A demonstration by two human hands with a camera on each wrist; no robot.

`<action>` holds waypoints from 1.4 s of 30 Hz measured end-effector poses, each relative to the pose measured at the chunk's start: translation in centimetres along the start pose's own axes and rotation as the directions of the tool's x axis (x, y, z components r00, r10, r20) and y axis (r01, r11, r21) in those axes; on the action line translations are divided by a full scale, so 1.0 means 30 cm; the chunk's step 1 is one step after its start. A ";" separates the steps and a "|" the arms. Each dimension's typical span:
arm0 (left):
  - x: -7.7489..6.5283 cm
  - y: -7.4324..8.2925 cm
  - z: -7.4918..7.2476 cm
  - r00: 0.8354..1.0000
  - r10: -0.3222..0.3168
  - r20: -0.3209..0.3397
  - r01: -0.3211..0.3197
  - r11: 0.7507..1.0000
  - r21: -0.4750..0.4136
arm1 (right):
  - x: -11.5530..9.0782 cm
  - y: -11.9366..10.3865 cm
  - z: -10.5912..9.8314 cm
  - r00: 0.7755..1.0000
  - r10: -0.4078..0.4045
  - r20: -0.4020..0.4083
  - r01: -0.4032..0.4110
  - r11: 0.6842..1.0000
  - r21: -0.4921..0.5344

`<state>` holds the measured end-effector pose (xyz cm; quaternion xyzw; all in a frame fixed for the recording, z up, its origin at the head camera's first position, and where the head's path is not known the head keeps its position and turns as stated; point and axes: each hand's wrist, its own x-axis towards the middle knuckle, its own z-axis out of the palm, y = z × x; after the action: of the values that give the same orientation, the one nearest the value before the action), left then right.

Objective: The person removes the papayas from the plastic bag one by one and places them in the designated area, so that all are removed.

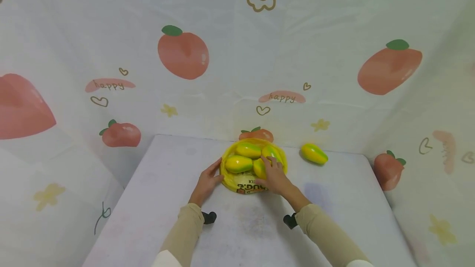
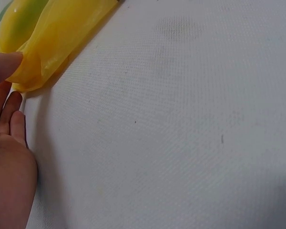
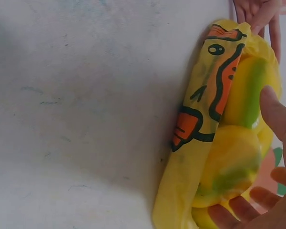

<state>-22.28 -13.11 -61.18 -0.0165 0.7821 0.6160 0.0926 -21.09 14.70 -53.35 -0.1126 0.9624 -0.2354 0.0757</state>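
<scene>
A yellow plastic bag (image 1: 231, 182) with printed lettering and a cartoon design lies on the table, its mouth spread wide. Inside it sit several yellow-green mangoes (image 1: 238, 164). At the bag's left edge, my left hand (image 1: 205, 183) pinches the plastic between thumb and fingers; the left wrist view shows the thumb (image 2: 5, 67) over the yellow film. My right hand (image 1: 276, 177) is over the right side of the bag, fingers spread and loosely bent beside the mangoes. In the right wrist view, its thumb and fingers (image 3: 245, 208) are apart, close over the fruit.
Another yellow-green mango (image 1: 314, 153) lies outside the bag, at the back right of the white table (image 1: 156, 201). Behind and beside the table hangs a white curtain (image 1: 226, 106) printed with fruit, flowers and words.
</scene>
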 end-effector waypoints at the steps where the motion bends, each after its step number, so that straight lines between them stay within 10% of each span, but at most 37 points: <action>1: 0.001 0.000 0.000 1.000 -0.006 0.000 0.006 1.000 -0.001 | 0.002 0.002 0.001 1.000 -0.003 -0.002 0.003 1.000 -0.007; 42: -0.004 0.004 0.004 1.000 0.015 -0.003 -0.015 0.999 -0.029 | -0.006 0.022 -0.021 0.990 -0.073 -0.118 0.078 0.997 0.031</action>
<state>-22.17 -12.97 -61.06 -0.0129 0.7733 0.6280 0.0866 -21.16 15.59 -53.08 -0.1337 0.9559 -0.2612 0.0124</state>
